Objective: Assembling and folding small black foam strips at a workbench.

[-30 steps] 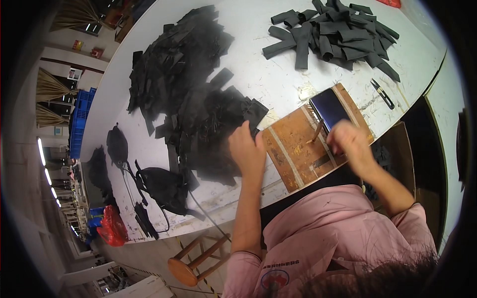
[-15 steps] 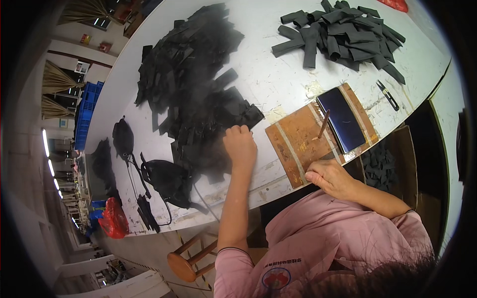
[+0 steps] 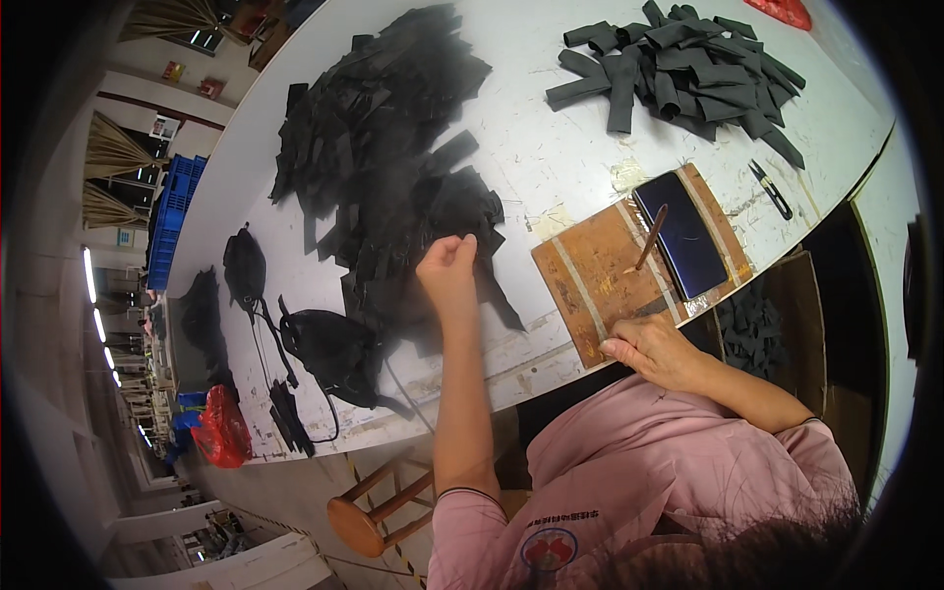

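Note:
My left hand [image 3: 449, 273] is pinched closed at the near right edge of a big heap of black fabric pieces [image 3: 383, 128]. A black fabric piece [image 3: 499, 295] trails from beside its fingertips toward the near right; part of it is hidden by the hand. My right hand [image 3: 661, 352] rests with curled fingers and thumb on the near edge of a brown wooden board [image 3: 575, 265]; anything inside its grasp is hidden. Upright on the board stands a thin brown stick [image 3: 653, 236], beside a dark phone [image 3: 680, 236] lying flat.
Dark fabric tubes [image 3: 688, 74] are piled at the far right, with thread snips [image 3: 770, 189] nearer. Black pouches with cords [image 3: 329, 354] lie at the left of the white table [image 3: 531, 147]. Below are a cardboard box [image 3: 796, 315] of black pieces and a wooden stool [image 3: 356, 526].
My left hand has drawn slightly left and up, its fingers pinched together. A fabric piece at the heap's right edge has shifted and now slants toward me. The right hand stays at the board's edge.

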A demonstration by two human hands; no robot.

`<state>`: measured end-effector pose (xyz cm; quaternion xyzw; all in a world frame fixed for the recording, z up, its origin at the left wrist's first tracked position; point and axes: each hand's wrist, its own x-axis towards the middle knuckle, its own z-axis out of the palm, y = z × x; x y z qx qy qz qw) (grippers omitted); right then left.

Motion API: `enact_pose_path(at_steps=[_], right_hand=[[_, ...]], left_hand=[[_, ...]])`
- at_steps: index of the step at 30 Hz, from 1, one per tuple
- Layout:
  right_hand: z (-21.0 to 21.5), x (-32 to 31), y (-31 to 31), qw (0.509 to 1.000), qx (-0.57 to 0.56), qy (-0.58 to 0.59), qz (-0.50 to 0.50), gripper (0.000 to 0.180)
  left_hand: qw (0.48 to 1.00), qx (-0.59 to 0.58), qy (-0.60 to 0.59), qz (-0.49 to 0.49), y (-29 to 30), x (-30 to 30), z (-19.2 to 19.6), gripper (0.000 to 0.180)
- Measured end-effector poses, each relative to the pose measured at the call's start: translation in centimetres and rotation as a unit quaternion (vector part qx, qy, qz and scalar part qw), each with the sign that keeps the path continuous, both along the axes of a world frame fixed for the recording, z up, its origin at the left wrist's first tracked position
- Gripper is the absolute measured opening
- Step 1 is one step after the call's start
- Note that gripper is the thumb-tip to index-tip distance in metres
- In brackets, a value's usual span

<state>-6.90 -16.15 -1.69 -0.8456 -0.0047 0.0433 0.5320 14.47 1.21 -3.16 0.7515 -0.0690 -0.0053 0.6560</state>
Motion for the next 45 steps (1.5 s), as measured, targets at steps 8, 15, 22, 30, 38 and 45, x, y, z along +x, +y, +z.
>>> enact_pose_path(at_steps=[8, 15, 22, 30, 38, 45], right_hand=[[-0.2, 1.9, 1.0, 1.0, 0.018, -0.013, -0.003, 0.044], [-0.4, 2.0, 1.3, 0.993, 0.107, 0.025, -0.051, 0.034], [-0.4, 2.7, 4.2, 0.939, 0.309, -0.061, -0.139, 0.037], [1.7, 3.0, 0.3, 0.989, 0.039, -0.14, -0.005, 0.013], [2.0, 2.1, 0.6, 0.945, 0.313, 0.017, -0.094, 0.012], [1.8, 1.4, -0.7, 0.944, 0.318, 0.04, -0.076, 0.014]], left_hand=[[0.955, -0.255, 0.151, -0.014, 1.1, -1.3, 2.5, 0.008], [0.845, -0.459, 0.241, -0.13, 2.7, -3.7, 3.1, 0.004], [0.764, -0.55, 0.288, -0.175, -1.0, -11.9, -0.2, 0.029], [0.857, -0.419, 0.225, -0.197, 0.0, -13.9, -0.3, 0.044], [0.87, -0.4, 0.24, -0.161, -0.4, -15.9, -1.5, 0.022], [0.823, -0.426, 0.318, -0.2, 0.0, -15.2, 0.1, 0.03]])
